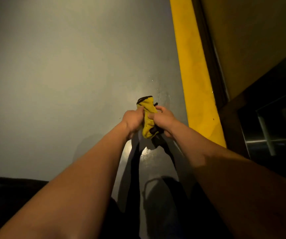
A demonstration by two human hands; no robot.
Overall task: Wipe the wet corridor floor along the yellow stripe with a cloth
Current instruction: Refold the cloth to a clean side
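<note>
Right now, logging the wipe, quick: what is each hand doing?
Left hand: closed, gripping the yellow cloth.
Right hand: closed, gripping the same cloth, bunched between both hands above the floor.

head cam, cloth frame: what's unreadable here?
Head view only:
- Yellow cloth: its middle is covered by the left hand and right hand that grip it; whether it touches the floor cannot be told.
- Wet patch on the grey floor: partly hidden by arm shadows and glare, so its extent is unclear.
- Yellow stripe: cut off at the top edge.
- Dark recess on the right: too dim.
</note>
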